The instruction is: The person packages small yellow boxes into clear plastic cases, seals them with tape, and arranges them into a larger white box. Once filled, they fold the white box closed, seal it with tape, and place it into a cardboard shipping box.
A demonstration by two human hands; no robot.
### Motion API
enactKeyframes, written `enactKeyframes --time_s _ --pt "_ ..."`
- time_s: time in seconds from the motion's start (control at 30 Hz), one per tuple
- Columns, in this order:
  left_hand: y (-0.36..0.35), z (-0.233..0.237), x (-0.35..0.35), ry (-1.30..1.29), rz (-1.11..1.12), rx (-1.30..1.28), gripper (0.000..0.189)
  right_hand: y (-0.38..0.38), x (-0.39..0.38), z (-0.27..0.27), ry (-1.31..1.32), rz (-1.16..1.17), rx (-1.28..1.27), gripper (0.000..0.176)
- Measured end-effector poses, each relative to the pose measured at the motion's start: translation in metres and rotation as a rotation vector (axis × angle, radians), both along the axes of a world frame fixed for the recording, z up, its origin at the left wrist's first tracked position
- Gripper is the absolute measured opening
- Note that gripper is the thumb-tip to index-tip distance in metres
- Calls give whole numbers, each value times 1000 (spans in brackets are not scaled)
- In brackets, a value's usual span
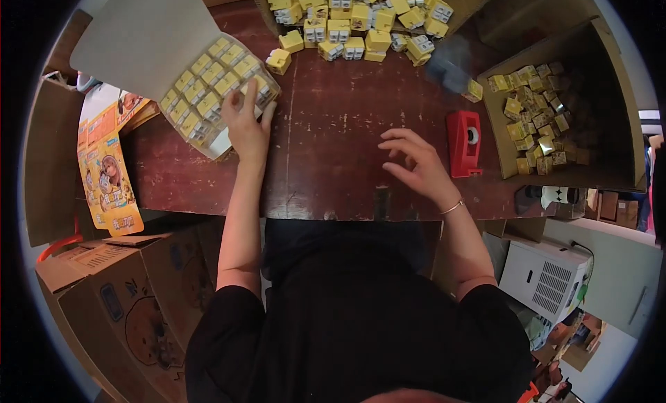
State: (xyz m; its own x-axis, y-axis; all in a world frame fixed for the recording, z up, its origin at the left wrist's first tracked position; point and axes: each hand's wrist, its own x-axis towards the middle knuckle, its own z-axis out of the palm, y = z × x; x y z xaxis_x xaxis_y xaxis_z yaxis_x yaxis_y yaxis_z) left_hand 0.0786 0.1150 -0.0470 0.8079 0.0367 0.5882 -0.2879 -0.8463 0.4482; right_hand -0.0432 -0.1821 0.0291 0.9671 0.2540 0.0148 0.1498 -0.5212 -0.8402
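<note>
My left hand [248, 125] is over the near right part of a shallow white box [220, 145] filled with rows of small yellow-and-white boxes [211, 71]. Its thumb and index finger close around one small yellow box [263, 91] near the edge; the fingers partly hide it. The white box's lid [142, 39] stands folded back to the left. Above the bare red-brown tabletop [333, 146], my right hand [418, 168] has its fingers apart and holds nothing. Closest to it is a red tape dispenser [463, 143].
A pile of small yellow boxes [361, 18] spills from a carton at the back. More lie in an open carton [610, 105] on the right. A blurred dark shape [449, 66] is beside one small box [473, 91]. Orange printed cards [107, 174] hang over the left edge.
</note>
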Motion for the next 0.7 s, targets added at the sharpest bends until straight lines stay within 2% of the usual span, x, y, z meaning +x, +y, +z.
enactKeyframes --time_s 0.13,0.2,0.27,0.3,0.37,0.4,0.47,0.5,0.6,0.63,0.7 --pt "3 -3 1 141 -15 96 66 -78 41 0 -177 -405 -2 16" --pt "5 -3 5 29 -89 36 66 -138 81 -22 -289 -678 51 17" --pt "9 1 5 254 -65 23 67 -187 115 -26 -289 -813 -274 32" --pt "12 0 6 250 -81 28 66 -205 131 -35 -298 -818 -275 32" --pt "21 -5 10 184 -122 45 70 -233 160 -54 -212 -871 -456 53" --pt "22 -7 10 127 -159 65 74 -237 171 -57 -221 -875 -455 53" --pt "20 -3 4 121 -148 22 67 -238 192 -63 170 -891 -697 60" --pt "20 -2 1 124 -134 -19 59 -244 204 -74 208 -892 -725 58" --pt "20 -18 -4 151 -5 -148 54 -233 201 -67 182 -864 -605 58" --pt "17 -11 -8 187 12 -149 33 -236 202 -70 182 -857 -604 58" --pt "24 -18 -1 154 -36 -67 26 -236 195 -73 183 -924 -329 59"
